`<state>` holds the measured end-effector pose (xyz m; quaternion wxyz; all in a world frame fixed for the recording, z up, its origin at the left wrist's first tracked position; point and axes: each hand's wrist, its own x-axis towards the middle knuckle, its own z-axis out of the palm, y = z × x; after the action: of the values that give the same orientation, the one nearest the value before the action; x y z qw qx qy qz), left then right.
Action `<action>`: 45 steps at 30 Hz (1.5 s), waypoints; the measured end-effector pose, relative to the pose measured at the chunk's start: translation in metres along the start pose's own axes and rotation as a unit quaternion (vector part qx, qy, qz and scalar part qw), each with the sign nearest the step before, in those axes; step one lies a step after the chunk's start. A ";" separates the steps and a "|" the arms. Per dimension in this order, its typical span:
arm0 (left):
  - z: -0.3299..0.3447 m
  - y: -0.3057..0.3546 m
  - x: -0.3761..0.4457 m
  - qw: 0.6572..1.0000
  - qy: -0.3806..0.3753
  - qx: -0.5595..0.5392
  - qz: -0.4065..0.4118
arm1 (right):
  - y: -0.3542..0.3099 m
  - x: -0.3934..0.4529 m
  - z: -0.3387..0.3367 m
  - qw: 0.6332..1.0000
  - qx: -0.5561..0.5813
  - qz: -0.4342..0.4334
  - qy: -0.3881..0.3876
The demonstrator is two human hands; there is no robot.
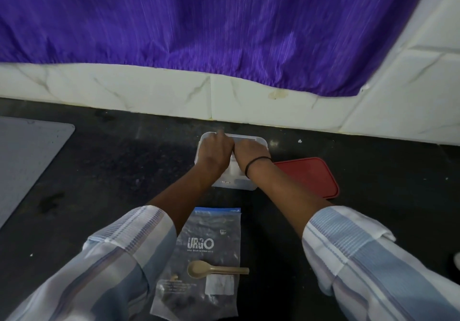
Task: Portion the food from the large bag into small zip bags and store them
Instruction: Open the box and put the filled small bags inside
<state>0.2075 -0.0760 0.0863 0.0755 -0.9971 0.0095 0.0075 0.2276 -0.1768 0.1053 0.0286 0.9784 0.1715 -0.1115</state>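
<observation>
A clear rectangular plastic container (258, 141) stands on the dark counter near the wall. Both hands reach into it, knuckles touching. My left hand (216, 150) covers its left half and my right hand (251, 152), with a black band on the wrist, covers the middle. The fingers curl downward and are hidden, so what they hold is not visible. Something pale and flat (234, 172) lies inside the container below the hands. The large clear zip bag (211, 233), printed URGO with a blue seal strip, lies flat close to me with a little dark food at its bottom.
A beige plastic spoon (214, 269) lies across the large bag. A red container lid (308, 176) rests flat right of the container. A grey mat (27, 161) covers the counter's left side. White marble tiles (149, 89) and a purple curtain (199, 22) back the counter.
</observation>
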 end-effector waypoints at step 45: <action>0.022 0.210 -0.107 0.877 -0.153 -0.447 0.086 | 0.181 -0.230 0.128 0.910 0.284 0.299 0.051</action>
<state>0.0956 -0.2782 0.0349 -0.3792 -0.9061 0.0797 0.1695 0.0522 -0.4345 0.0368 -0.2273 0.9550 -0.1670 -0.0919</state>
